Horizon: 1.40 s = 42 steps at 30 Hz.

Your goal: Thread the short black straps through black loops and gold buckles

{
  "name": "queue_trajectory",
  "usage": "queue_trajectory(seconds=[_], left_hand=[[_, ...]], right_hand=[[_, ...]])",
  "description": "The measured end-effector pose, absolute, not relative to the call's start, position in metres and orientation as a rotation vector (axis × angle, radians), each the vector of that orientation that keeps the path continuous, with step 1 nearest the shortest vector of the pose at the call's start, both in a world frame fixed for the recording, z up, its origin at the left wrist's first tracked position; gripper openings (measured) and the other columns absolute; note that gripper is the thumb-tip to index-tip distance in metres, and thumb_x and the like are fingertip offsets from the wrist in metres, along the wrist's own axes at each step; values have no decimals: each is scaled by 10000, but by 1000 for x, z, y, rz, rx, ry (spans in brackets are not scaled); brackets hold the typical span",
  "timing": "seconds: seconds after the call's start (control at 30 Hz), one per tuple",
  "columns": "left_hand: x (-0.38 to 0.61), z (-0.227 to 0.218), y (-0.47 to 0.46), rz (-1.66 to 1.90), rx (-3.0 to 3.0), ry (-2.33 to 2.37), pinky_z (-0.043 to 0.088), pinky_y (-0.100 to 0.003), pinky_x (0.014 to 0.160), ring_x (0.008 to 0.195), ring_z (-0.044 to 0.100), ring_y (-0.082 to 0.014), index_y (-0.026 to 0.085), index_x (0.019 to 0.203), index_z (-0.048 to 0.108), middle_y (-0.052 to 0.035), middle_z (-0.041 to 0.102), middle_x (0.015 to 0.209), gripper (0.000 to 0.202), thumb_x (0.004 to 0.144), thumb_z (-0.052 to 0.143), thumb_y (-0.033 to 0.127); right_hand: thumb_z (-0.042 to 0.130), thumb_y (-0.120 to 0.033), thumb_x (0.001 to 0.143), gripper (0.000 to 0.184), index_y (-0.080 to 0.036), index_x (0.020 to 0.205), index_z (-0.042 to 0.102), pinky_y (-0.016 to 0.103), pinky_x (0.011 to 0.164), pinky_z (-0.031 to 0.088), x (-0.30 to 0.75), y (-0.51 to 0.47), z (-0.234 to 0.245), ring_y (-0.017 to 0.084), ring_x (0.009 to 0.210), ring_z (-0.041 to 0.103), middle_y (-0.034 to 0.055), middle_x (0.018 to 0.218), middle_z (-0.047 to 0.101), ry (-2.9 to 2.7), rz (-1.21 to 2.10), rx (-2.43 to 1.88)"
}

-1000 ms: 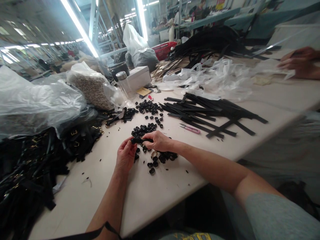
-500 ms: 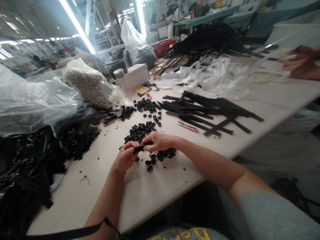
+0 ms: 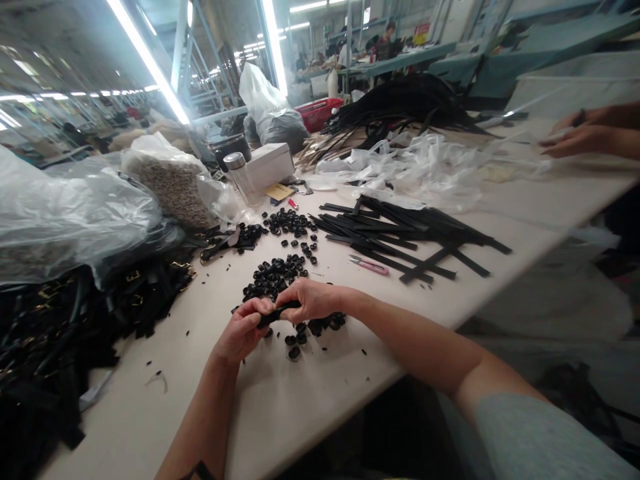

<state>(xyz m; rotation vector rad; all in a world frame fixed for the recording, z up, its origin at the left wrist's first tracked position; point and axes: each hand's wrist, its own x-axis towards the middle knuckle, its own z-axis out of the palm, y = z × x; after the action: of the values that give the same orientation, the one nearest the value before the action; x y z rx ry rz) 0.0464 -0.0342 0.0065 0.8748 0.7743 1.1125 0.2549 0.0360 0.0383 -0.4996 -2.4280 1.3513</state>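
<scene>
My left hand [image 3: 241, 329] and my right hand [image 3: 309, 299] meet over the white table [image 3: 310, 393], both pinched on one short black strip [image 3: 277, 313] held between them. Right under and behind my hands lies a scatter of small black loops [image 3: 280, 270]. A few of these loops [image 3: 295, 340] sit just below my fingers. Black straps [image 3: 400, 230] lie in a fan to the right, with pink snips [image 3: 370, 267] in front of them.
A heap of black buckled straps [image 3: 60, 320] fills the left, under clear plastic bags [image 3: 75, 207]. A steel-capped jar [image 3: 239, 177] and a white box [image 3: 270, 163] stand behind. White plastic wraps [image 3: 415, 163] lie farther back. Another person's hands [image 3: 580, 133] work at far right.
My hands have kept hold of the black strip and turned it slightly between the fingers. The view has tipped down a little; the other person's hands have shifted at far right.
</scene>
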Motion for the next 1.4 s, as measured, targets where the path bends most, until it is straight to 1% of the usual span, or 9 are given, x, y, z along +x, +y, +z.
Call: queue_trajectory(seconds=[0.17,0.33,0.5,0.7,0.93,1.03,1.1,1.23,1.4], left_hand=[[51,7,-29,1275,841,911,385,-131,432,498,455,-28,152,773,653,-7,591,785,280,644,818,338],[58,7,-20,1560,662,1229,463,-121,503,522,531,-41,147,728,658,17,614,686,321,538,870,295],[62,9,-21,1598,624,1283,516,-140,585,615,611,-76,145,811,705,-18,681,769,375,496,878,254],[65,5,-21,1582,561,1179,510,-130,539,552,594,-64,160,773,709,-4,680,713,367,462,888,235],[77,6,-27,1530,661,1208,512,-141,549,579,614,-76,142,792,704,-22,699,755,346,506,877,231],[74,8,-25,1598,631,1186,517,-146,552,596,627,-82,139,760,682,-26,703,784,310,526,867,222],[68,10,-22,1682,567,1175,507,-132,526,581,620,-71,140,733,657,-15,698,792,293,535,863,205],[54,17,-18,1788,408,1080,463,-80,480,552,578,-31,146,762,641,28,652,736,218,627,813,157],[50,21,-21,1688,176,809,451,-41,507,543,524,-2,138,784,655,33,573,642,62,763,713,133]], right_hand=[[536,-175,776,219,-116,916,693,154,481,307,253,36,37,47,499,393,-53,581,519,-2361,1303,-606],[563,-176,765,193,-132,885,707,161,514,315,246,34,32,49,503,395,-47,571,532,-2282,1079,-753],[570,-179,761,177,-149,866,709,169,540,315,243,33,28,56,522,392,-53,553,497,-2273,957,-794],[562,-211,789,193,-148,905,702,174,546,315,243,36,25,64,529,403,-42,580,516,-2291,909,-807],[571,-200,797,157,-146,883,690,184,584,335,238,30,22,81,595,463,-2,684,610,-2291,871,-764],[572,-261,839,223,-148,1000,677,185,588,342,239,31,22,81,592,485,-5,693,620,-2245,1014,-774],[561,-300,865,242,-147,1020,667,184,584,336,240,34,21,75,576,482,-12,680,617,-2236,1076,-780],[554,-250,865,161,-137,821,660,188,551,289,242,38,19,62,538,422,-26,607,567,-2284,999,-776],[540,-234,840,174,-134,719,615,170,521,283,244,39,21,51,511,395,-48,552,493,-2312,1071,-733]])
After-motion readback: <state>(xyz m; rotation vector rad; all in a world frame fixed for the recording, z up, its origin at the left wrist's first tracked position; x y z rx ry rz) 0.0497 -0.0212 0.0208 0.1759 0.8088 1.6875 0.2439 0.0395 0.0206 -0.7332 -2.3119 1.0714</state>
